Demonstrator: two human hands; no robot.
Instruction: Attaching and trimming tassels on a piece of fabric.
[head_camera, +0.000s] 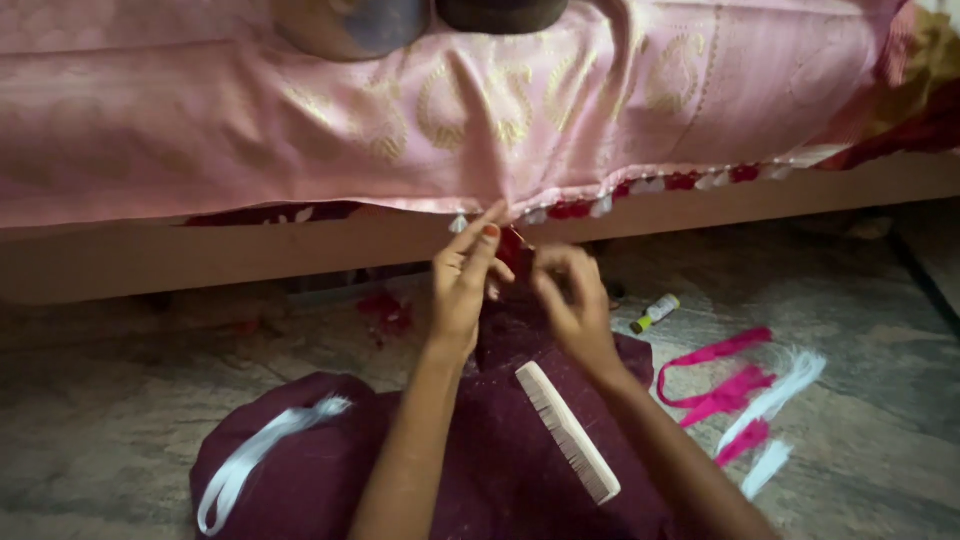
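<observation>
A cream comb lies on a maroon cloth in the lap. Above it, left hand and right hand pinch a small red tassel at the pink fabric's hem, seemingly fastening it; steady fingertips needed next.

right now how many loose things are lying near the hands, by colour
pink: 1, the pink ribbon bunch
white: 3, the white thread bundle on the right, the white ribbon loop, the small white tube
cream: 1, the comb
red: 1, the small red piece pinched by the left hand and right hand
total: 6
</observation>
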